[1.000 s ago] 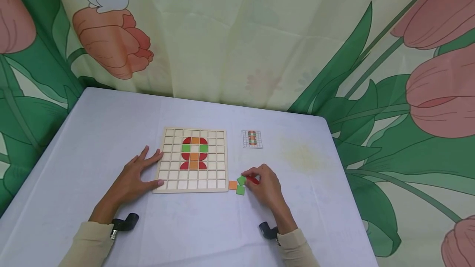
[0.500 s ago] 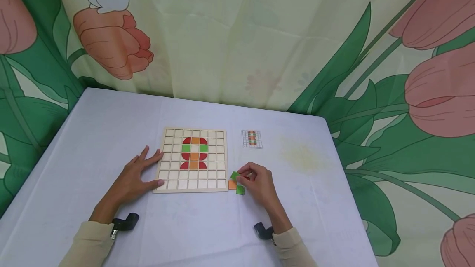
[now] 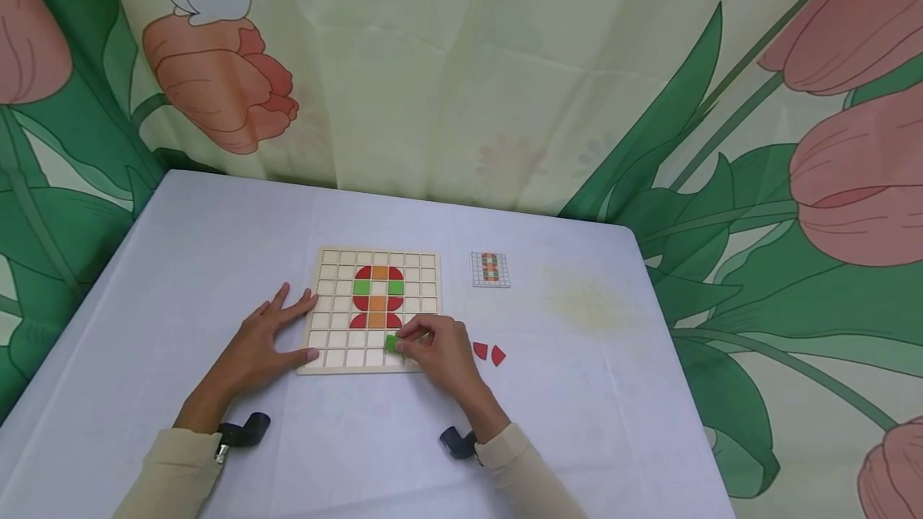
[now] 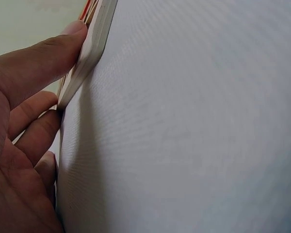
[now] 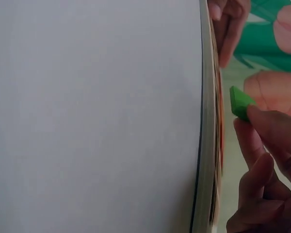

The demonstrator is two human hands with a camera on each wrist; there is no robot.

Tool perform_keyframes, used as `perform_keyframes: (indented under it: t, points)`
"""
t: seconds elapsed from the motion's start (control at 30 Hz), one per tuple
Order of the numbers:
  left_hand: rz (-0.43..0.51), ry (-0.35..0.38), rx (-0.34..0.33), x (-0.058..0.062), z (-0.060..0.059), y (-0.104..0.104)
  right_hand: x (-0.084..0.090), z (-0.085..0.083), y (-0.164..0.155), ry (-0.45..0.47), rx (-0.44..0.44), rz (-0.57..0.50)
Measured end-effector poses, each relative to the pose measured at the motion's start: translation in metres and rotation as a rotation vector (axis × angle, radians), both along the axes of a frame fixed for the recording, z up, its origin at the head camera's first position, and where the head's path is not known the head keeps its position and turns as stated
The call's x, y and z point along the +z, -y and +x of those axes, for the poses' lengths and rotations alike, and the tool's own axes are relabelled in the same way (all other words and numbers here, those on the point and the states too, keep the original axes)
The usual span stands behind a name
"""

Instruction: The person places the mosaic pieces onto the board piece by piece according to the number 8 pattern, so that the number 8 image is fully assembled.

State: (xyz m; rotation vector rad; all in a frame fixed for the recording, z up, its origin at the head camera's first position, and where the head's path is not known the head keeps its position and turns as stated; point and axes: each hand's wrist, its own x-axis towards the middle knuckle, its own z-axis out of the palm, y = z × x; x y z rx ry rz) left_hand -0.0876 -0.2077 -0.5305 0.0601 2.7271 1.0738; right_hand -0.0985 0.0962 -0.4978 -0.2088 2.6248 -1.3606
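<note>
Now a green tile (image 3: 392,343) is pinched in the right hand (image 3: 440,355), carried from the tabletop (image 3: 577,391) over the board (image 3: 326,359); the left hand (image 3: 263,340), flat, is pressed at nine o'clock.

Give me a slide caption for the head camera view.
Right hand pinches a green tile over the wooden grid board; left hand steadies its edge.

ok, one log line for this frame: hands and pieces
left hand: flat, steadying grid board | right hand: pinching green tile over board's lower rows | two red pieces: loose on table
</note>
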Motion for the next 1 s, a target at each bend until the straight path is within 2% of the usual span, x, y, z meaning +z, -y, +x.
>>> perform_keyframes:
  t: [0.27, 0.43, 0.77, 1.0]
  points:
    - [-0.009, -0.001, -0.002, 0.001, 0.000, 0.001, -0.002, -0.008, 0.040, -0.016, 0.060, 0.044]
    - [-0.006, -0.004, -0.005, 0.001, 0.000, 0.001, -0.002, -0.013, 0.055, -0.071, 0.067, 0.139]
    - [0.000, -0.001, -0.004, 0.000, -0.001, 0.001, 0.000, -0.016, 0.066, -0.152, 0.103, 0.297]
    - [-0.008, -0.008, -0.002, -0.001, -0.002, 0.001, 0.001, -0.017, 0.064, -0.127, 0.121, 0.289]
